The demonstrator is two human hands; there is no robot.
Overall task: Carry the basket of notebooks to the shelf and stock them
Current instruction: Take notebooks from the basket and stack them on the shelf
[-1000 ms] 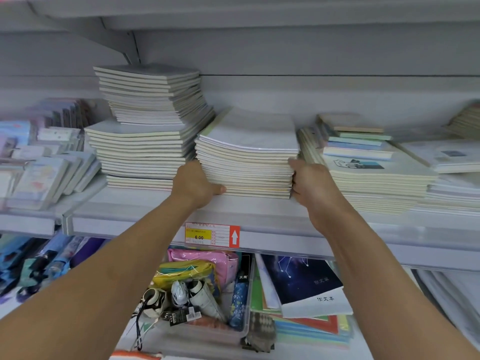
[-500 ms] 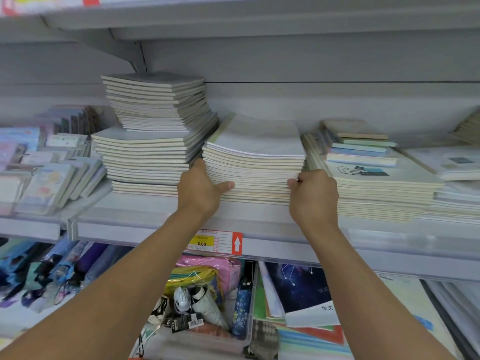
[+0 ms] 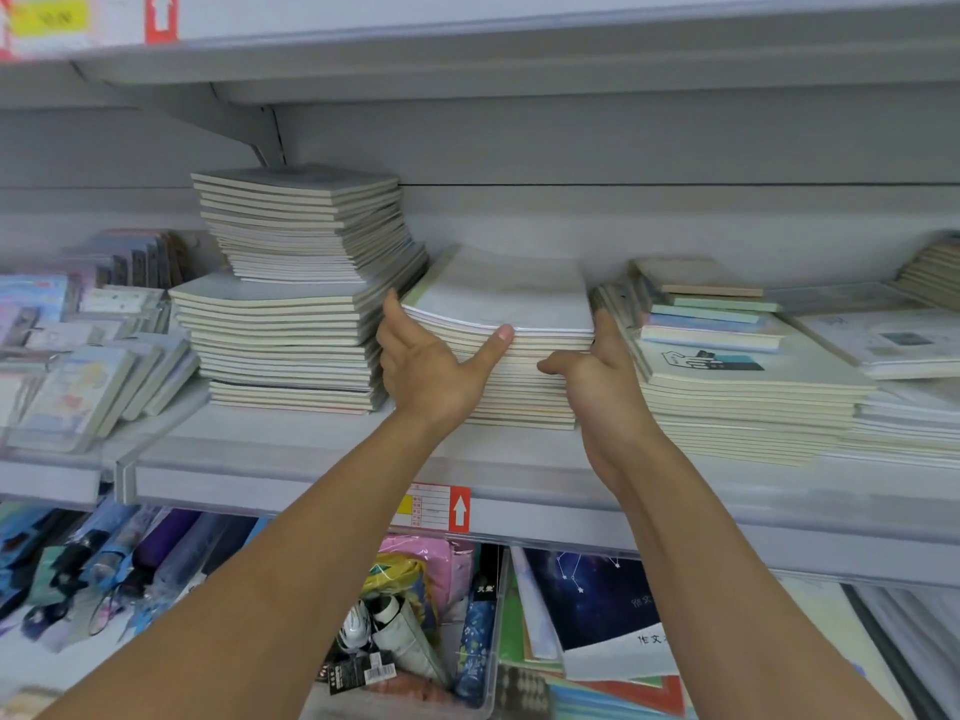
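Note:
A stack of pale notebooks [image 3: 509,298] sits in the middle of the grey shelf [image 3: 291,449]. My left hand [image 3: 431,366] presses against the stack's left side, fingers pointing up and thumb stretched along the front edges near the top. My right hand [image 3: 597,376] lies flat against the right side, with its thumb pointing left across the front edges. Both hands touch the stack with straight fingers. The top few notebooks bow upward slightly. No basket is in view.
A taller two-tier notebook pile [image 3: 296,304] stands close on the left, and a wider pile [image 3: 737,387] topped with small pads close on the right. Small packaged notebooks [image 3: 78,387] lean at far left. Below the shelf are a clear bin [image 3: 415,641] of umbrellas and a dark starry book [image 3: 597,600].
Both hands slid from the lower part of the stack up to its upper half, and the thumbs spread out across the front edges. The view tilted upward.

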